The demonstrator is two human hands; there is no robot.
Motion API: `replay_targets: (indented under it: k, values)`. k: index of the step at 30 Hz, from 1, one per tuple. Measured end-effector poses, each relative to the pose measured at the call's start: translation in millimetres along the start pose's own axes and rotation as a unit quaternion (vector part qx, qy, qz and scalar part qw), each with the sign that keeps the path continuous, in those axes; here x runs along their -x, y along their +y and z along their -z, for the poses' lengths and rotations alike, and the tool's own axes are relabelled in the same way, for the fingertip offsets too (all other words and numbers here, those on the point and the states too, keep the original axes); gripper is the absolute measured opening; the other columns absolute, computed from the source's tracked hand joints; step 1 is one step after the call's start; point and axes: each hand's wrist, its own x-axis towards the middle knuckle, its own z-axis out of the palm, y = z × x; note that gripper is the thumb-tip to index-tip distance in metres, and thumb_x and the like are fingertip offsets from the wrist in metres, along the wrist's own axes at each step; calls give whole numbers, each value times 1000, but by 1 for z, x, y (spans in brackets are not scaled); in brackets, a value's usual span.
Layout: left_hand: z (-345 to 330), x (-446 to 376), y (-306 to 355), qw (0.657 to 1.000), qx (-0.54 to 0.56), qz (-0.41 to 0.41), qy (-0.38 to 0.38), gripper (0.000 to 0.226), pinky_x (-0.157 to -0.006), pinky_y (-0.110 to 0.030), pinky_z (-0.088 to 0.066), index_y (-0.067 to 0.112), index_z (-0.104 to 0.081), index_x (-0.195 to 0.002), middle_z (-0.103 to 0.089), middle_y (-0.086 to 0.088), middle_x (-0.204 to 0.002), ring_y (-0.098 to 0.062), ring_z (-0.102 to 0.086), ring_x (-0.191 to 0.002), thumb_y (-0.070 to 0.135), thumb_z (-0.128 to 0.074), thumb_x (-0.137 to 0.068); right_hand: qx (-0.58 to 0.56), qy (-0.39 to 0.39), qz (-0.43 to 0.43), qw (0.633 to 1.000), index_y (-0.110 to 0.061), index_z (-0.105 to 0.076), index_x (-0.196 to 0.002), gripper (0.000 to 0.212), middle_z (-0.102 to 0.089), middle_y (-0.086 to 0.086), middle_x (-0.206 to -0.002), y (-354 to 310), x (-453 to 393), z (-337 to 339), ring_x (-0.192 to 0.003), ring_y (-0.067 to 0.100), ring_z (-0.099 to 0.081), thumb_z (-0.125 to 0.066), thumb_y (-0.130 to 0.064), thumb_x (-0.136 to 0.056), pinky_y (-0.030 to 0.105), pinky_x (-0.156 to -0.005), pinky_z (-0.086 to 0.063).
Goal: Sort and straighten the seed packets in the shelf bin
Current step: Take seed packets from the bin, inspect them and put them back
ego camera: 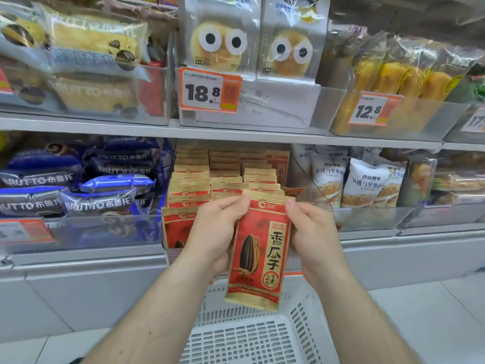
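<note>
Upright before a shop shelf, a small stack of red-and-gold seed packets (258,248) is gripped between two bare hands, its front packet printed with a black sunflower seed and large Chinese characters. The left hand (214,232) is curled around the stack's left edge, thumb laid near the top corner; the right hand (311,229) is closed on the right edge, thumb pressed at the upper corner. The stack is held just in front of the clear shelf bin (168,248) on the lower shelf, where more matching packets (223,170) are stood in rows, some leaning unevenly at the front left. Blue-wrapped Brutto cakes (78,185) are seen in the bin to the left, and white snack bags (367,182) in the one to the right. On the upper shelf, buns with cartoon eyes (223,46) are displayed above an orange price tag (207,91) marked 18.8; a second tag (374,109) is marked 12.8. A white slotted plastic basket (249,334) is seen below the forearms, on the pale tiled floor (433,324).
</note>
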Motion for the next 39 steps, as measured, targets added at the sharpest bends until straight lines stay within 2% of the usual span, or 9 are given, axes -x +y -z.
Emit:
replay_targets:
  k: [2,6,10,13,15,20,28,33,39]
  values:
    - [4,-2,-3,1000,4,11,-8,23,-62,-36,-60,6,-75,-99,-77,-16,-93,-27,-75,-75,22,-57,-99,-35,-7,-18,999,-6,-73,-84,36,-73,7,-70,6,1,1,-57,13,-66,-49,-24,-103,18,-47,-44]
    - [11,-5,-8,1000,12,24,-3,22,-62,-38,-60,10,-77,-95,-77,-14,-92,-25,-75,-74,21,-58,-97,-54,-32,-39,997,-7,-73,-90,32,-76,15,-86,9,-1,-1,-78,28,-74,-49,-24,-103,33,-65,-54]
    - [14,-7,-13,1000,19,18,7,22,-67,-39,-58,11,-78,-91,-77,-14,-92,-27,-75,-75,23,-60,-95,-64,-34,-55,996,-3,-71,-93,33,-69,4,-60,4,0,-5,-46,10,-62,-47,-22,-104,15,-38,-39]
    - [15,-8,-15,1000,15,14,14,21,-61,-35,-58,9,-76,-91,-77,-14,-88,-25,-74,-72,22,-60,-95,-73,-36,-61,995,-2,-66,-81,35,-58,-4,-44,4,3,-5,-33,1,-49,-46,-19,-104,12,-33,-33]
    - [15,-8,-17,1000,4,13,13,21,-57,-33,-58,10,-76,-91,-77,-12,-86,-24,-74,-70,23,-60,-95,-71,-37,-53,995,-2,-65,-78,36,-57,-6,-43,6,5,-3,-32,1,-48,-45,-19,-104,11,-34,-33]
    - [13,-4,-29,996,-85,13,-23,20,-52,-27,-53,15,-76,-92,-75,-6,-78,-16,-70,-63,30,-63,-89,-79,-25,-50,995,3,-68,-95,34,-60,-4,-46,10,6,6,-33,1,-49,-44,-20,-105,12,-33,-34]
    - [15,-8,-36,999,-35,3,9,17,-63,-35,-59,14,-77,-91,-77,-12,-84,-22,-72,-66,24,-64,-88,9,-67,-28,997,-9,-63,-69,38,-55,-4,-47,22,9,16,-38,7,-44,-50,-25,-101,17,-40,-36]
    - [16,-9,-34,1000,-18,6,13,32,-56,-34,-58,13,-75,-97,-76,-11,-84,-22,-70,-63,34,-67,-74,52,-99,-26,993,-7,-66,-72,32,-62,-3,-52,29,7,19,-42,6,-49,-54,-19,-100,17,-43,-40]
    - [17,-9,-36,996,-72,33,-43,31,-52,-28,-55,14,-75,-96,-75,-7,-83,-16,-69,-64,34,-66,-74,21,-56,-10,998,-3,-68,-73,32,-62,-3,-51,30,5,22,-40,5,-51,-53,-12,-100,18,-42,-41]
